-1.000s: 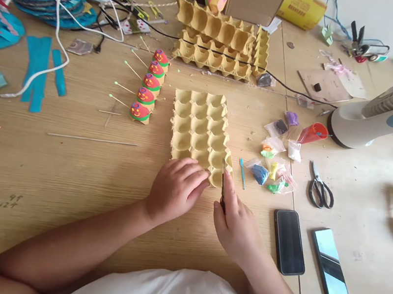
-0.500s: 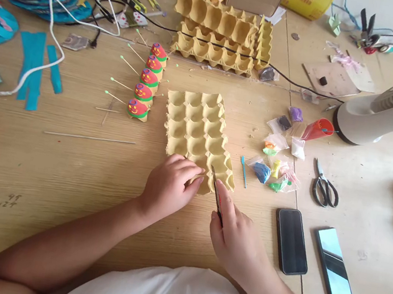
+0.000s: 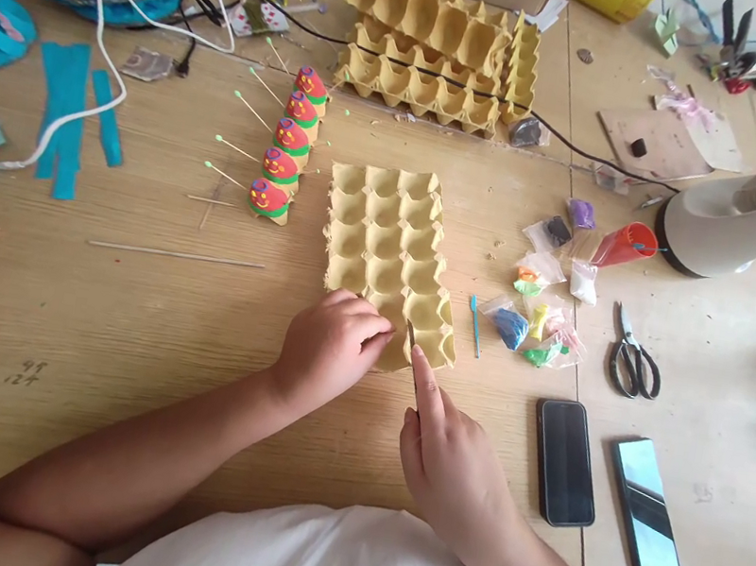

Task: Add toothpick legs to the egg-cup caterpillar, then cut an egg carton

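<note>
A yellow egg tray (image 3: 389, 237) lies on the wooden table in front of me. My left hand (image 3: 329, 347) presses down on its near left corner, fingers curled over the edge. My right hand (image 3: 449, 447) grips a small knife (image 3: 411, 355), forefinger along its back, with the blade in the tray's near edge between two cups. Left of the tray stands a row of several red and green clay-topped cups (image 3: 280, 162) with pins sticking out.
More egg trays (image 3: 433, 53) are stacked at the back. Clay bags (image 3: 533, 298), a red cup (image 3: 613, 246), scissors (image 3: 635, 357), two phones (image 3: 565, 461) and a fan (image 3: 754, 214) lie right. Blue felt pieces (image 3: 64, 114) and a white cable (image 3: 101, 38) lie left.
The knife has moved left along the tray's near edge, from the right corner cup toward the middle. My left hand has stayed on the tray. The view has tilted slightly.
</note>
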`<state>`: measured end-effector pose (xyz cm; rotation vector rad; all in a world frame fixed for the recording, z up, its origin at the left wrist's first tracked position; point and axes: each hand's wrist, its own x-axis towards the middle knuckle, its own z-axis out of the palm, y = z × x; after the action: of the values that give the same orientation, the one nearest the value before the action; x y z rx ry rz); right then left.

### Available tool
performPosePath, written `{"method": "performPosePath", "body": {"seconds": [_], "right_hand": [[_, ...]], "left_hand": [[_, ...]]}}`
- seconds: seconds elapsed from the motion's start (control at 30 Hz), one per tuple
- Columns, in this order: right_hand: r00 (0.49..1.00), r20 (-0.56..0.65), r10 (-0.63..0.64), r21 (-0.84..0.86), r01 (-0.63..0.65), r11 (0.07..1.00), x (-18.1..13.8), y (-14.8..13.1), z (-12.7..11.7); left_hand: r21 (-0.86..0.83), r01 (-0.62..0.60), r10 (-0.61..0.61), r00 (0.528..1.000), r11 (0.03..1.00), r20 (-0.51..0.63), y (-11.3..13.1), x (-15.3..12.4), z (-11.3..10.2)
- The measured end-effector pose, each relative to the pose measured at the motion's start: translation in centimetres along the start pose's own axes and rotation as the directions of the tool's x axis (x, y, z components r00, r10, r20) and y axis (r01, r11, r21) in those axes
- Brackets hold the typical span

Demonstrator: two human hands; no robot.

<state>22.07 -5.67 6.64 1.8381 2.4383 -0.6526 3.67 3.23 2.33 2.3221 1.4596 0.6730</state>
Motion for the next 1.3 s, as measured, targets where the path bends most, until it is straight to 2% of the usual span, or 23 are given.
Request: {"method": "performPosePath", "body": {"seconds": [0.3,0.77,0.93,1.13,1.3], "right_hand": [[0.999,0.045,-0.003,0.001,0.003,1.000,0.2,0.0,-0.1],[0.997,0.076,0.012,-0.192,0.003,0.981,0.0,-0.5,-0.1],[0.999,0.045,-0.023,-0.139,0.029,0.990,0.0,-0.1,0.0],[0.998,-0.011,-0.056,0.005,0.056,0.998,1.1,1.0,0.1],[0.998,-0.013,-0.061,-0.054,0.061,0.997,0.5,0.7,-0.3]], "left_hand": [[-0.014,0.006,-0.005,0.997,1.000,0.075,0.1,0.2,-0.8],[0.017,-0.002,0.002,1.000,1.000,0.030,-0.2,0.1,-0.1],[0.006,0.002,-0.002,0.999,1.000,0.037,-0.2,0.1,0.0],[-0.002,-0.010,0.010,0.999,1.000,0.047,-0.3,0.2,0.0],[0.001,-0.008,0.008,1.000,1.000,0.024,-0.3,0.1,0.1]]}}
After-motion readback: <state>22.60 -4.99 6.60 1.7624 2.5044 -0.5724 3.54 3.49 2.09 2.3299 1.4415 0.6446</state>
